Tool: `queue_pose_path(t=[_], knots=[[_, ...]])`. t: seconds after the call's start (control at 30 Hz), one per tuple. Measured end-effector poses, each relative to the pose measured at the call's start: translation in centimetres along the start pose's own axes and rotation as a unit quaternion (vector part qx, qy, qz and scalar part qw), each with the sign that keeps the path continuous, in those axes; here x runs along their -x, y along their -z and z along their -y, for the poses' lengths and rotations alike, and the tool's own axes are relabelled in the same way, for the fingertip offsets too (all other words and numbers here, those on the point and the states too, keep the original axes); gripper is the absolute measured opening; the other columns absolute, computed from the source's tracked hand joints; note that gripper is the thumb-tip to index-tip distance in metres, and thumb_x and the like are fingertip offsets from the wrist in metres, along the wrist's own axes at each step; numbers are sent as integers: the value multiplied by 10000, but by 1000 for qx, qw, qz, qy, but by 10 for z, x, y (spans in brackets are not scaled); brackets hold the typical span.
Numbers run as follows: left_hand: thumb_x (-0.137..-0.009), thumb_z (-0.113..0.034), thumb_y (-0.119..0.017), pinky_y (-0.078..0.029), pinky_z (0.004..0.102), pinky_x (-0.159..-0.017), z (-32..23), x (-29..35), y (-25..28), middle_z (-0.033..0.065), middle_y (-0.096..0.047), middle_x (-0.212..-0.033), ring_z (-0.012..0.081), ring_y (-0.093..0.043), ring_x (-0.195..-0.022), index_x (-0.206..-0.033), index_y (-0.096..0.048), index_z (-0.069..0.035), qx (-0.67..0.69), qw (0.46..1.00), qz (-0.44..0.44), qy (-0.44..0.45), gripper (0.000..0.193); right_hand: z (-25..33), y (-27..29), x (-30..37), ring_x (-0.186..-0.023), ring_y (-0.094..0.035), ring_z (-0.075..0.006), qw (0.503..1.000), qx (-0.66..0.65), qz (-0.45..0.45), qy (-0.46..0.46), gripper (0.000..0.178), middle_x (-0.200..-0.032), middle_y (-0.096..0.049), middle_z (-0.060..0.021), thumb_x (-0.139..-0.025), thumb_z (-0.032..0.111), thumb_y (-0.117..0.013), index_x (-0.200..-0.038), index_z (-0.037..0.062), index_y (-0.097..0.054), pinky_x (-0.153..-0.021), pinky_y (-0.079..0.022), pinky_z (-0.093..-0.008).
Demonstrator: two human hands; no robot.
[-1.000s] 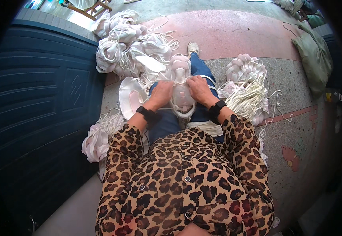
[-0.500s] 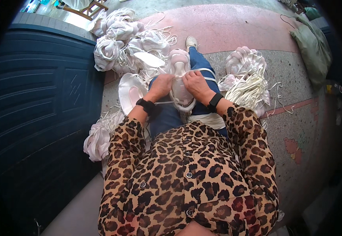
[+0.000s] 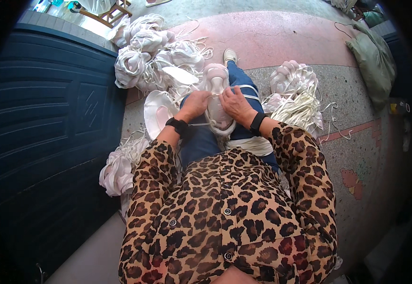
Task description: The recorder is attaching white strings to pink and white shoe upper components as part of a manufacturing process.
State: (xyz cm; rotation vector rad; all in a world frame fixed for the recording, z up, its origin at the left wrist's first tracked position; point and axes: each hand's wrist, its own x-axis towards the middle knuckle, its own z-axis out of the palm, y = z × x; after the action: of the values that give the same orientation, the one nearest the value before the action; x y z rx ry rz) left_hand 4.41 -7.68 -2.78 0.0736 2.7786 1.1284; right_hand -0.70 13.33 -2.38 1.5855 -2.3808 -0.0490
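Note:
A pale pink and white shoe upper (image 3: 215,74) lies lengthwise between my knees, its rounded end away from me. My left hand (image 3: 197,102) is closed at its left edge, fingertips pinching a white shoelace near the middle opening. Opposite it, my right hand (image 3: 236,104) pinches at the right edge, its index finger raised; the lace at its fingertips is mostly hidden. Loose white laces (image 3: 247,96) cross my right thigh. Beside my left knee lies a white shoe piece with a pink centre (image 3: 162,115).
Bundled white uppers with trailing laces (image 3: 142,59) are heaped at the far left. More uppers (image 3: 293,75) and a thick hank of cream laces (image 3: 295,110) lie right of my leg. A dark blue panelled door (image 3: 49,118) stands left; a grey-green sack (image 3: 372,66) sits far right.
My right index finger has lifted, and the right hand has shifted slightly. My left hand keeps its pinch. Part of a shoe now shows at the top edge.

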Motion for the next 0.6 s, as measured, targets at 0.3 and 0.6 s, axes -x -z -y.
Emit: queue_pose_path(t=[0.3, 0.6], knots=[[-852, -77, -564, -517, 482, -820, 1, 4, 2, 248, -679, -929, 428, -646, -904, -1057, -708, -37, -35, 999, 0, -30, 253, -3, -7, -24, -1021, -510, -235, 999, -33, 17, 12, 232, -949, -584, -53, -832, 207, -555, -892, 83, -742, -952, -351, -463], [-846, -81, -570, -512, 489, -819, -6, 3, 6, 250, -678, -932, 427, -648, -911, -1047, -713, -33, -4, 1000, 9, -10, 252, -14, -9, -20, -993, -517, -204, 995, -8, -20, 97, 183, -934, -572, -25, -809, 199, -575, -836, 101, -728, -945, -368, -404]])
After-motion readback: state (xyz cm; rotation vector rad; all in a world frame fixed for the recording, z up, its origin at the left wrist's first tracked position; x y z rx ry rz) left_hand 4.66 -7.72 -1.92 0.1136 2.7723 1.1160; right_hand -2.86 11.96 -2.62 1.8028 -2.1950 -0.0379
